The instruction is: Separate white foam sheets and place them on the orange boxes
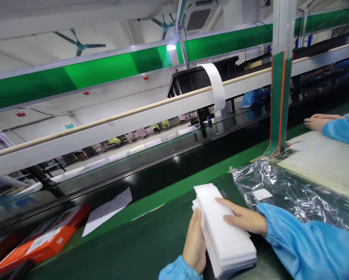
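I am holding a stack of white foam sheets [224,229] on the green bench [139,245], at 6 o'clock in the view. My left hand [195,245] is gripping the left long edge of the stack, with the palm pressing against its side. My right hand [241,217] is lying flat on the top sheet, fingers extended toward 9 o'clock. Both hands are clamping the stack between them: the left from the side, the right from above. The hands are not touching each other. The stack is lying with its long axis running from 11 o'clock to 5 o'clock, and its sheets are slightly fanning out at the far end.

A crinkled clear plastic bag [294,194] is lying on the bench just beside the stack, at 3 o'clock from it. A small white label [262,194] is showing on the bag. A white paper sheet [107,212] is lying at 9 o'clock from the stack, well apart from it. An orange box [43,241] is lying further out at 9 o'clock, near the bench edge.

A black conveyor belt [163,159] is running past the far side of the bench, at 12 o'clock. A black bin [198,81] is sitting above it, with a white strip [217,85] hanging over its front. At 2 o'clock, another person's hand [317,121] in a blue sleeve is resting on a pale board [323,163].
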### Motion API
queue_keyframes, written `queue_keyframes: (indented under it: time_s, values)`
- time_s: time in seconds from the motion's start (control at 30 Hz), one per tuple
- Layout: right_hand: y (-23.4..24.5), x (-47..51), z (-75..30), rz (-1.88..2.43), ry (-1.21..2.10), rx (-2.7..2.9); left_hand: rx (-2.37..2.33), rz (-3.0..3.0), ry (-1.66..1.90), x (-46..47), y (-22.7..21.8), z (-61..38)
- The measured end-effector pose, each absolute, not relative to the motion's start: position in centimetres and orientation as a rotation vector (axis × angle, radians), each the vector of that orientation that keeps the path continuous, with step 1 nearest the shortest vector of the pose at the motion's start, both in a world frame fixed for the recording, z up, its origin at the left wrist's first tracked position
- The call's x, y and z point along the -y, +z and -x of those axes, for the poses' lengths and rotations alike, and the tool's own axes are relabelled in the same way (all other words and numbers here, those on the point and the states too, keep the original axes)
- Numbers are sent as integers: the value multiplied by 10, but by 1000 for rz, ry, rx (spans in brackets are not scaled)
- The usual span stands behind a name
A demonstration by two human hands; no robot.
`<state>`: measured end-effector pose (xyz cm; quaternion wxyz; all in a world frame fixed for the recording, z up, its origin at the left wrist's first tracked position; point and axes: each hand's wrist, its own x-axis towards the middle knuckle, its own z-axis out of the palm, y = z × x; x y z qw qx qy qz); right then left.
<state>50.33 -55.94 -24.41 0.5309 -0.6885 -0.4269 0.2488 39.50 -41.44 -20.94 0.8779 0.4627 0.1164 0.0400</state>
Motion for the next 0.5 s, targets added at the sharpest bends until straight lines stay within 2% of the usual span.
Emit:
queue_keyframes:
  time_s: [0.13,0.2,0.27,0.37,0.5]
  values:
    - [-246,557,-498,1914,400,1103,-463,-2104,96,388,-216,-403]
    - [-249,555,-498,1940,387,1121,-686,-2441,71,376,-220,-411]
    - [-251,553,-498,1931,394,1125,-700,-2422,98,371,-224,-420]
    - [-252,559,-495,1866,435,1119,-424,-2122,188,377,-230,-422]
    - [-250,588,-477,1798,528,1101,-231,-1846,84,404,-240,-397]
